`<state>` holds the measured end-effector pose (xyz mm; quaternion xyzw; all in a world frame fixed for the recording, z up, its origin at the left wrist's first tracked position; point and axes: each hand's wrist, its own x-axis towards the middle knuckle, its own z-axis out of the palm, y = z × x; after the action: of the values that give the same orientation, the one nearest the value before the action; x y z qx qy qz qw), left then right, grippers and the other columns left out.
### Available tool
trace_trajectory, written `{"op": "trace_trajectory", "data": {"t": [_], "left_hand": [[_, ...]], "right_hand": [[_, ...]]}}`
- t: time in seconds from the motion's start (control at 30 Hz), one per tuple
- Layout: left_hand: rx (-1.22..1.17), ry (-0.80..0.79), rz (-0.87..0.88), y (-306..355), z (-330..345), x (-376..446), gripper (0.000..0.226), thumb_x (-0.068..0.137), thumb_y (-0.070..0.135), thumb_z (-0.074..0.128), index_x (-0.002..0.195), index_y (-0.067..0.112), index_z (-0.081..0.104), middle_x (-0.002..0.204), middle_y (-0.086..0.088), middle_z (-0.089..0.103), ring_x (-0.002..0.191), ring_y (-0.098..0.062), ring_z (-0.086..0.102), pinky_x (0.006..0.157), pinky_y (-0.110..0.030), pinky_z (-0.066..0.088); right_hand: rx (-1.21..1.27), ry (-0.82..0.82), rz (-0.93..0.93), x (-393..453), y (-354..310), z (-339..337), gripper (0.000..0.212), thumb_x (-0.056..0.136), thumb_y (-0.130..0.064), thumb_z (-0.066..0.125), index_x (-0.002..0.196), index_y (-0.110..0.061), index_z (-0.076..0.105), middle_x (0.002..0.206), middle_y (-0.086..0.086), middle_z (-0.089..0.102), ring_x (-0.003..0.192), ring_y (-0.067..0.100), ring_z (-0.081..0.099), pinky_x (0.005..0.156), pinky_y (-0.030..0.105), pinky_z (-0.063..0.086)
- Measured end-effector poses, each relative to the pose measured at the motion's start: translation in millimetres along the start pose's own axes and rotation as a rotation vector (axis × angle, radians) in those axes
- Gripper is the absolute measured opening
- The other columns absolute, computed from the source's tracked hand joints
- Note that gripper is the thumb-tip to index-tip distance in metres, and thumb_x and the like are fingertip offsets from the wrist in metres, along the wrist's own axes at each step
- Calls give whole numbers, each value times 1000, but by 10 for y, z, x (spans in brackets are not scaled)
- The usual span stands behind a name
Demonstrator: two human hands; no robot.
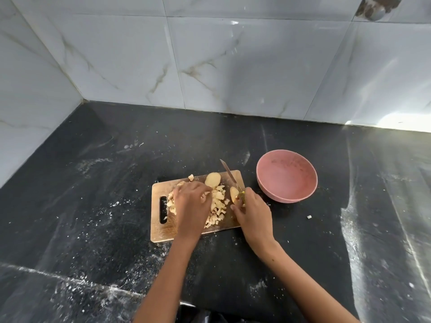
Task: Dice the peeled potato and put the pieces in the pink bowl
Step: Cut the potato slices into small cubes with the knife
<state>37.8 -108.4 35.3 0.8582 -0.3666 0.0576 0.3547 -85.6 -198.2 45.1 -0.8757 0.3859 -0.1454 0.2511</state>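
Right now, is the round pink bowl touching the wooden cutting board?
Apart: the head view shows dark countertop between the pink bowl and the wooden cutting board.
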Motion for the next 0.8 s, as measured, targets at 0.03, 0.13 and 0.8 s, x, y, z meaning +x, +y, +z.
{"op": "trace_trajectory", "data": {"t": [0.03, 0.13, 0.8], "left_hand": [[-12, 27, -55, -45, -57, -22, 15, 78, 11, 77, 91, 18, 75, 91, 5, 73, 87, -4, 57, 100, -43, 39], [46, 30, -105, -133, -180, -41, 26, 84, 7, 71, 107, 17, 73, 102, 3, 73, 96, -14, 65, 97, -40, 41], [299, -216, 207, 122, 110, -348, 11, 76, 19, 78, 84, 26, 76, 144, -17, 44, 132, -35, 26, 103, -57, 34]], "right_hand": [[6, -29, 5, -17, 8, 14, 25, 89, -24, 65, 103, -16, 46, 94, -4, 57, 82, 12, 48, 66, 24, 30], [69, -67, 17, -56, 56, 34, 31, 83, -24, 72, 90, -19, 43, 92, -6, 59, 79, 10, 49, 65, 25, 34], [-42, -187, -22, 12, 177, 0, 33, 85, -27, 67, 105, -12, 46, 109, 4, 56, 105, 21, 49, 76, 29, 38]]}}
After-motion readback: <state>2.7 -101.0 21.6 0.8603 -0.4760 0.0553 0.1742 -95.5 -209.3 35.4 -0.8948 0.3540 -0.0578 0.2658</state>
